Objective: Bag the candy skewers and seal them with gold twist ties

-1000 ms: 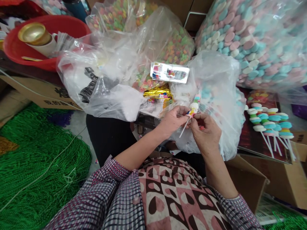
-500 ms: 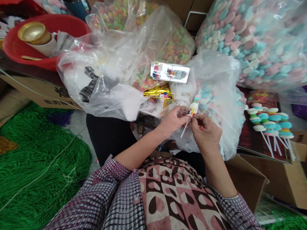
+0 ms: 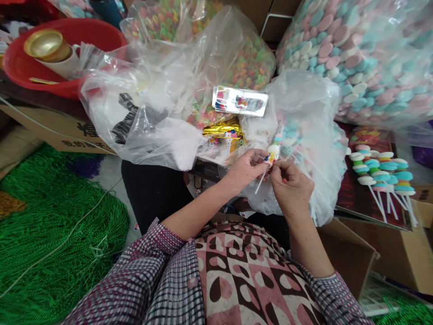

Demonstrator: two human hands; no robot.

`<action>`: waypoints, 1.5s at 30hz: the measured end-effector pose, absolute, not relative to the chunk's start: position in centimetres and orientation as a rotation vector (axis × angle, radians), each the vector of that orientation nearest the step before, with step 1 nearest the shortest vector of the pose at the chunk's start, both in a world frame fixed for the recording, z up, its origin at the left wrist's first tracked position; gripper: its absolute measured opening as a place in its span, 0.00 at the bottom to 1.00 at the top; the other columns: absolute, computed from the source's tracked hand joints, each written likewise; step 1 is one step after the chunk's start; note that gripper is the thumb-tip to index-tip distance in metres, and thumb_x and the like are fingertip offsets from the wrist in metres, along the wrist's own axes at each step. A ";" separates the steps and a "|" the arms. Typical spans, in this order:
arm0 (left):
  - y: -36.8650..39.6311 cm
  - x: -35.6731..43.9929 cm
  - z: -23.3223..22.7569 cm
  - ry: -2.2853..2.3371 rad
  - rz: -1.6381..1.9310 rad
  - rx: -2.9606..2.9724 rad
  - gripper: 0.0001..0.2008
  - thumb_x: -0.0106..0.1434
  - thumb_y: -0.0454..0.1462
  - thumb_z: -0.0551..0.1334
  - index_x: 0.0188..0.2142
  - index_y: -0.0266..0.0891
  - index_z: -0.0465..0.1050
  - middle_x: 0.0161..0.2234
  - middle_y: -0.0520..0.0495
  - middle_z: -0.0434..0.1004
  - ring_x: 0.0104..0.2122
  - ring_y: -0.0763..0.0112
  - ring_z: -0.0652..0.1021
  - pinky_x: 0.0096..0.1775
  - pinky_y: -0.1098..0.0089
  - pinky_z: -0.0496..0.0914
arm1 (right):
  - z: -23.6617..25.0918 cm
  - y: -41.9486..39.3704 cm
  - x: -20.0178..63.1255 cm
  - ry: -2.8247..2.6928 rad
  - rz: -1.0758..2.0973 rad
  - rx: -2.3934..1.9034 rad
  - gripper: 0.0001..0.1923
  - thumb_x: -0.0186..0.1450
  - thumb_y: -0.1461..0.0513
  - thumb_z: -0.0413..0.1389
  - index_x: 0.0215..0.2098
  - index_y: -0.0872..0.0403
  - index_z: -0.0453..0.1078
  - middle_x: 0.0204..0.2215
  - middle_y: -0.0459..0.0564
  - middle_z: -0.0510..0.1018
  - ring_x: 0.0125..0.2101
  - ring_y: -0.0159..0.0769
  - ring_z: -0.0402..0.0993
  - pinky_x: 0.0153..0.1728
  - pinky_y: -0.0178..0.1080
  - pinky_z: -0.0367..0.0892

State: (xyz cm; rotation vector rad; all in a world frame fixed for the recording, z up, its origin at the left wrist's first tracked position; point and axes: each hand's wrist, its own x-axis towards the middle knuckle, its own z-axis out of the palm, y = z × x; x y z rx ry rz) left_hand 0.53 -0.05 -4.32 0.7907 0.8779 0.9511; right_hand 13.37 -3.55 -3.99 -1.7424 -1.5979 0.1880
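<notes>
A candy lollipop (image 3: 273, 152) in a clear printed wrapper stands tilted between my hands, its white stick (image 3: 260, 181) pointing down and left. My left hand (image 3: 248, 168) is closed around its lower end, thumb and fingers pinching the wrapper just above the bare stick. From the other side, my right hand (image 3: 291, 183) pinches at the bottom edge of the wrapper; the fingertips hide the exact spot. Just behind lie gold twist ties (image 3: 221, 128) and a stack of printed wrappers (image 3: 241, 101). A plastic bag of pastel candies (image 3: 304, 135) sits beside my right hand.
Finished-looking candy sticks (image 3: 382, 169) lie on the dark table at right. A large bag of pastel candies (image 3: 352, 54) and bags of small coloured candies (image 3: 252, 63) stand behind. At left are a red basin (image 3: 111, 40) and green cord (image 3: 61, 225); an open carton (image 3: 348, 253) is below right.
Almost nothing differs. Both hands keep their hold on the lollipop, and my right fingers have shifted very slightly.
</notes>
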 end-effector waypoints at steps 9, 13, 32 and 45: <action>-0.2 0.7 -5.0 0.932 0.913 0.910 0.10 0.61 0.32 0.62 0.43 0.40 0.67 0.26 0.58 0.69 0.18 0.81 0.69 0.21 0.76 0.65 | -4.2 -3.4 13.5 -1.659 0.175 -1.721 0.07 0.61 0.60 0.53 0.28 0.51 0.71 0.24 0.47 0.79 0.25 0.36 0.74 0.33 0.40 0.68; -0.2 0.6 -5.2 1.049 0.905 1.005 0.10 0.61 0.32 0.62 0.43 0.41 0.69 0.24 0.59 0.69 0.18 0.81 0.68 0.23 0.77 0.65 | -4.0 -3.6 13.2 -1.703 0.168 -1.725 0.06 0.60 0.60 0.53 0.28 0.51 0.70 0.23 0.47 0.79 0.24 0.36 0.74 0.28 0.38 0.67; -0.6 0.2 -3.9 0.920 1.251 0.839 0.09 0.62 0.34 0.60 0.42 0.43 0.72 0.36 0.53 0.76 0.31 0.78 0.74 0.35 0.76 0.70 | -3.3 -5.9 10.9 -1.232 1.246 -1.371 0.17 0.65 0.47 0.56 0.38 0.52 0.72 0.24 0.44 0.77 0.24 0.34 0.73 0.27 0.38 0.71; -0.5 -1.6 -3.0 1.410 1.183 1.668 0.08 0.56 0.34 0.63 0.36 0.42 0.70 0.31 0.50 0.76 0.34 0.68 0.74 0.40 0.69 0.68 | -3.7 -6.0 9.5 -1.000 1.216 -1.280 0.17 0.60 0.49 0.63 0.32 0.51 0.68 0.20 0.39 0.72 0.17 0.28 0.67 0.20 0.33 0.64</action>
